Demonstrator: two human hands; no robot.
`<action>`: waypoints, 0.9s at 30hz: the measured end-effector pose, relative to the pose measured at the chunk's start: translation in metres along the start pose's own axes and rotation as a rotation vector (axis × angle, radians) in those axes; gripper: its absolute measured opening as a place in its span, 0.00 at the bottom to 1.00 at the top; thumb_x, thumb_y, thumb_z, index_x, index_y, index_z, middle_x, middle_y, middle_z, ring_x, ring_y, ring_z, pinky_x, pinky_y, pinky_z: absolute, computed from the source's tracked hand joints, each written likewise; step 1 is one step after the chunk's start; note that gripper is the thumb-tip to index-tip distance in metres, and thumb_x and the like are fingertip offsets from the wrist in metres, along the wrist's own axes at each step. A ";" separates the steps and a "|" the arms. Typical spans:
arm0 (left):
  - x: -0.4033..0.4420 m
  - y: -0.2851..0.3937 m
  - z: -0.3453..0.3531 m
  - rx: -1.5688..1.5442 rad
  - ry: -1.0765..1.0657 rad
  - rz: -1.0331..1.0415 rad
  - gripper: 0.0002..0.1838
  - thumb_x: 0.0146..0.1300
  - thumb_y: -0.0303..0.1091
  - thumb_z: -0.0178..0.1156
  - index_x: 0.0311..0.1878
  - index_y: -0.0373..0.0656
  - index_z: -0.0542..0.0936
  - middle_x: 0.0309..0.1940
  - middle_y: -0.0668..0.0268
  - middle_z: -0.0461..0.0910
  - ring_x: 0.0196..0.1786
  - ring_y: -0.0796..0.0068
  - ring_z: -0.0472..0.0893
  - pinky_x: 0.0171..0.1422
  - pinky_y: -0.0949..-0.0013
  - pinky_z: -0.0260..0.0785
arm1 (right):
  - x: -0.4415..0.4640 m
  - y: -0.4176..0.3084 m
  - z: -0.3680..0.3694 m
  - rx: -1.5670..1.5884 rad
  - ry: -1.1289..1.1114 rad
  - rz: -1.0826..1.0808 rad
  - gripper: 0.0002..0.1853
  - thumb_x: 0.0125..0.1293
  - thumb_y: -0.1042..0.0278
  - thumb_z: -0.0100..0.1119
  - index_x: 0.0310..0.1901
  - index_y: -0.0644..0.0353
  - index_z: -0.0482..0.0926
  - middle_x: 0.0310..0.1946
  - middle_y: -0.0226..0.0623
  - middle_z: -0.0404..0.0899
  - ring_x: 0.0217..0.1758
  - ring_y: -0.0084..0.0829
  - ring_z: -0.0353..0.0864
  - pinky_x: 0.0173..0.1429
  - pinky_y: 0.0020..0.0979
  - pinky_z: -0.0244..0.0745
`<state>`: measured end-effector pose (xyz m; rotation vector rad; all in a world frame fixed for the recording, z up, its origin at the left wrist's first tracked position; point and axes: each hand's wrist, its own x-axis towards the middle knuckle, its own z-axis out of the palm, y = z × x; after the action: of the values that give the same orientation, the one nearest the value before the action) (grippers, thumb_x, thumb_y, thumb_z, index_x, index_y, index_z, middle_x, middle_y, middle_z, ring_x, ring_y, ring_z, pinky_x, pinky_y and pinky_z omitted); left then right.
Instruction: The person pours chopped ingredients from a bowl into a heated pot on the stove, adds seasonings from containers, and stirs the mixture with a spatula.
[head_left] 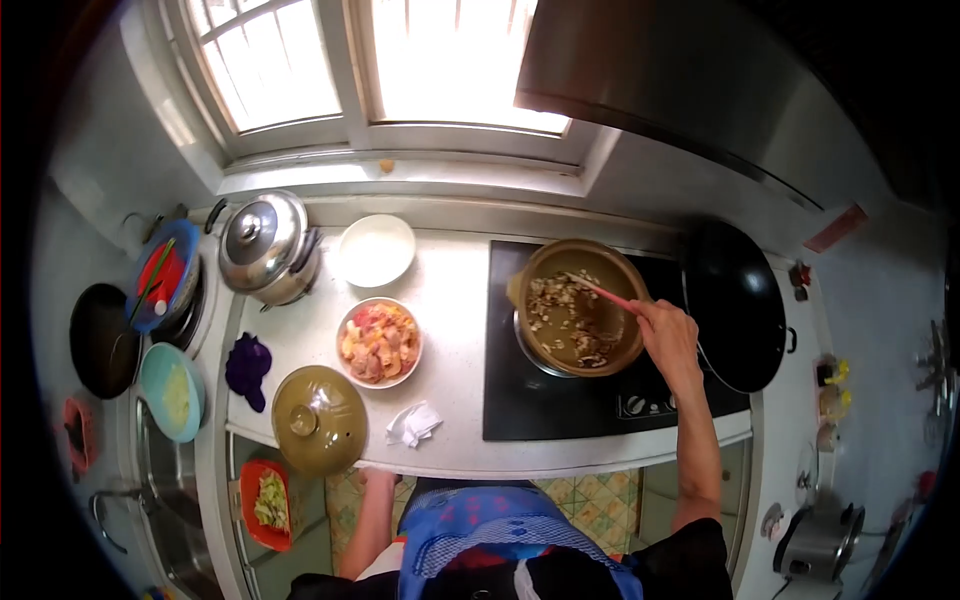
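Observation:
On the black stove, a brown pot (pixel 582 308) holds chopped pieces in its bottom. My right hand (pixel 668 333) is closed around a red utensil (pixel 604 292) whose far end reaches into the pot. Down by the counter's front edge, my left hand (pixel 378 480) is partly hidden, and its fingers cannot be made out. Just above it lies the brown pot lid (pixel 320 420). A white bowl of raw meat pieces (pixel 380 343) stands behind the lid, with a crumpled white cloth (pixel 414 424) to its right.
A black wok (pixel 735 306) stands right of the pot. At the back left are a steel pot (pixel 266 245) and a white bowl (pixel 376 250). A purple cloth (pixel 247 371), a red container of greens (pixel 266 505) and a sink (pixel 165 455) are at the left.

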<state>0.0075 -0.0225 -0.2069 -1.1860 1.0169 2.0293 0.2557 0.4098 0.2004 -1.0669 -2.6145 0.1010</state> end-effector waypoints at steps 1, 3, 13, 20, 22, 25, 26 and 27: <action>-0.002 -0.003 0.010 0.024 -0.004 0.068 0.22 0.63 0.52 0.48 0.52 0.47 0.75 0.53 0.67 0.75 0.54 0.70 0.74 0.58 0.62 0.67 | 0.006 0.003 0.016 -0.017 0.022 -0.032 0.11 0.58 0.74 0.54 0.41 0.52 0.82 0.27 0.40 0.78 0.31 0.43 0.79 0.34 0.39 0.74; -0.013 -0.007 0.020 0.041 0.009 0.180 0.23 0.63 0.52 0.47 0.54 0.48 0.74 0.55 0.66 0.73 0.56 0.69 0.73 0.60 0.62 0.65 | 0.009 -0.001 0.034 -0.045 -0.032 -0.070 0.12 0.57 0.75 0.55 0.41 0.51 0.82 0.31 0.37 0.76 0.35 0.42 0.78 0.37 0.39 0.73; -0.036 -0.034 -0.030 0.248 -0.153 0.028 0.23 0.64 0.47 0.46 0.59 0.46 0.71 0.62 0.63 0.68 0.57 0.66 0.72 0.59 0.63 0.65 | -0.043 -0.008 -0.032 0.021 -0.171 -0.088 0.11 0.55 0.78 0.55 0.40 0.59 0.82 0.31 0.41 0.77 0.36 0.43 0.78 0.39 0.38 0.72; -0.223 0.089 0.050 1.534 -0.165 1.354 0.22 0.51 0.36 0.65 0.50 0.43 0.73 0.50 0.58 0.69 0.46 0.63 0.73 0.46 0.60 0.66 | -0.068 -0.015 -0.041 0.019 -0.196 0.061 0.13 0.53 0.83 0.56 0.41 0.64 0.81 0.31 0.43 0.79 0.35 0.41 0.79 0.40 0.35 0.72; -0.222 0.121 0.078 1.620 0.036 1.657 0.26 0.50 0.38 0.66 0.54 0.44 0.73 0.52 0.57 0.67 0.51 0.59 0.70 0.50 0.57 0.64 | -0.072 -0.015 -0.034 0.055 -0.181 0.044 0.13 0.53 0.82 0.56 0.41 0.65 0.81 0.31 0.43 0.79 0.35 0.41 0.79 0.40 0.36 0.72; -0.178 0.146 0.081 1.717 0.111 1.644 0.32 0.48 0.39 0.68 0.59 0.47 0.70 0.58 0.55 0.62 0.59 0.52 0.63 0.59 0.52 0.58 | -0.073 -0.020 -0.026 0.031 -0.163 0.074 0.13 0.53 0.81 0.57 0.41 0.63 0.81 0.31 0.44 0.79 0.35 0.42 0.79 0.41 0.37 0.73; -0.163 0.150 0.078 1.772 0.071 1.647 0.33 0.46 0.39 0.68 0.58 0.45 0.71 0.56 0.55 0.64 0.57 0.53 0.64 0.58 0.53 0.59 | -0.071 -0.016 -0.019 0.031 -0.159 0.072 0.13 0.53 0.81 0.57 0.41 0.63 0.81 0.31 0.44 0.79 0.35 0.42 0.79 0.41 0.37 0.73; -0.151 0.151 0.074 1.829 0.020 1.652 0.33 0.45 0.39 0.69 0.57 0.43 0.71 0.54 0.55 0.67 0.56 0.53 0.66 0.57 0.53 0.61 | -0.069 -0.008 -0.010 0.056 -0.140 0.032 0.12 0.54 0.78 0.57 0.41 0.62 0.82 0.32 0.44 0.80 0.37 0.43 0.80 0.42 0.37 0.73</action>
<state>-0.0766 -0.0584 -0.0002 0.9521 3.1095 0.5399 0.2998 0.3556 0.1928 -1.1191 -2.7004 0.2637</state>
